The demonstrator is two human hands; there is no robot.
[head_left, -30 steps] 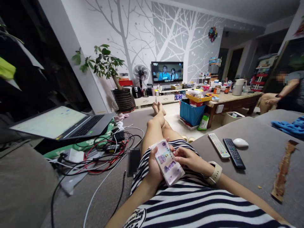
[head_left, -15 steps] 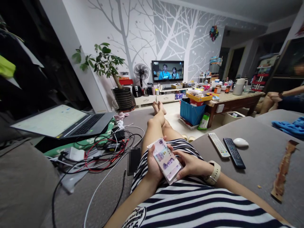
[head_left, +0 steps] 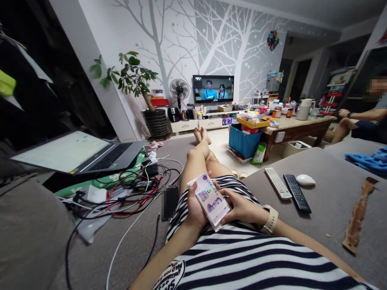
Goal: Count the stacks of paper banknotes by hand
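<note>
A stack of purple-and-white banknotes (head_left: 211, 199), the top one marked with a 5, lies above the lap, slightly tilted. My left hand (head_left: 195, 207) is closed around its left side, thumb on top and fingertips showing past the far edge. At the lower right edge, my right hand (head_left: 237, 207) grips the notes, with some of its fingers hidden behind them. A pale wristwatch (head_left: 270, 219) is on the right wrist. Striped cloth (head_left: 256, 253) covers the lap beneath both hands.
To the left are a laptop (head_left: 90, 155), tangled cables (head_left: 133, 187) and a dark, partly blurred object (head_left: 171, 203). Two remotes (head_left: 277, 183), a white mouse (head_left: 305, 180) and a brown strip (head_left: 359, 215) lie right. A cluttered table (head_left: 290, 125) stands ahead; another person (head_left: 363, 117) sits far right.
Both hands keep hold of the banknotes; the right thumb has shifted a little at the lower edge. The view has moved slightly, and the person at right now leans further into it.
</note>
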